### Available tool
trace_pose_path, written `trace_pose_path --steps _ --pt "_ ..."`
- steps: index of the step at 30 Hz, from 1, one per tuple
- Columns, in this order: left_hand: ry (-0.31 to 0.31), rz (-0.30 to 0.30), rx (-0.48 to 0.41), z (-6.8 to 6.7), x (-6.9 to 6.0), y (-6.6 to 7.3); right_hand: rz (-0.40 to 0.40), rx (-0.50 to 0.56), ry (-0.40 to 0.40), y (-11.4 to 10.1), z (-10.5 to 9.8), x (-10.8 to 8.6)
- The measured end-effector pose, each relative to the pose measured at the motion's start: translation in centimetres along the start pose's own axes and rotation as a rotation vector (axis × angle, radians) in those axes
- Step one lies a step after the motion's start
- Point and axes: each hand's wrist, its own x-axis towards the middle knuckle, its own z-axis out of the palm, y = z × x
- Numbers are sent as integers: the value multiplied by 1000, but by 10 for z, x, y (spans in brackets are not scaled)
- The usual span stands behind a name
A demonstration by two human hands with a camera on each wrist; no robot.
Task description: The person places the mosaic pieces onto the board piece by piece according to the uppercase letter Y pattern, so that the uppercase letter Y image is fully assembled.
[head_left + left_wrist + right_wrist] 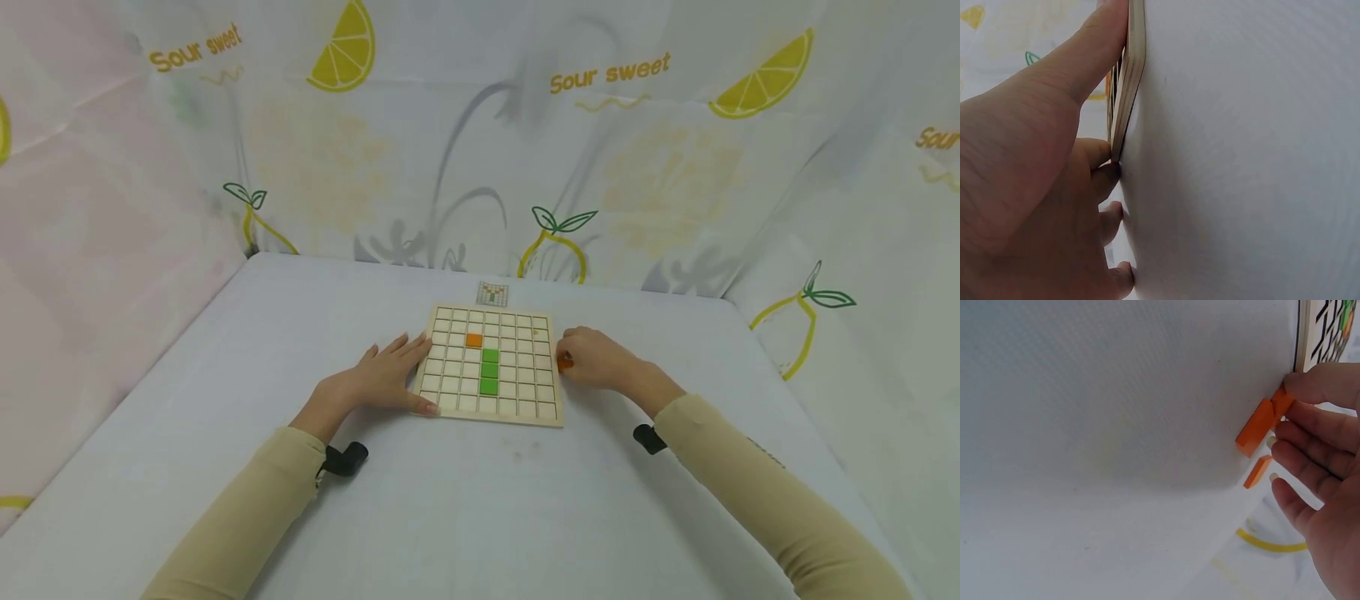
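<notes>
A wooden grid board (525, 420) lies on the table, with one orange tile (474, 340) and several green tiles (490, 370) in its cells. My left hand (382, 377) rests at its left side, fingers spread and straight, thumb on the near left corner; the left wrist view shows the thumb along the board's edge (1130, 87). Beside the right edge, my right hand (596, 360) pinches an orange tile (1282, 402) between thumb and index finger. Two more orange tiles, one nearer (1255, 428) and one farther (1258, 472), lie by those fingers in the right wrist view.
A small patterned card (492, 293) lies just beyond the board's far edge. White cloth (480, 517) covers the table, and printed curtains with lemons hang behind and at both sides. A dark band is on each wrist.
</notes>
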Motion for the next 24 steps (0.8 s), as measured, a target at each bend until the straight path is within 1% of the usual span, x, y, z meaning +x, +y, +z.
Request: trace_pose_path --steps 5,14,17,21,24 --pt "-2 0 2 0 -1 1 -7 -46 2 0 2 2" --pt "-10 -2 4 1 -2 2 35 -53 -24 -2 -1 1" --pt "-11 1 4 1 -2 2 33 -55 -2 -2 0 1" --pt "-3 1 7 1 -1 1 1 -60 44 -2 0 3" --pt "1 1 6 1 -1 0 -3 -59 60 -5 -1 5"
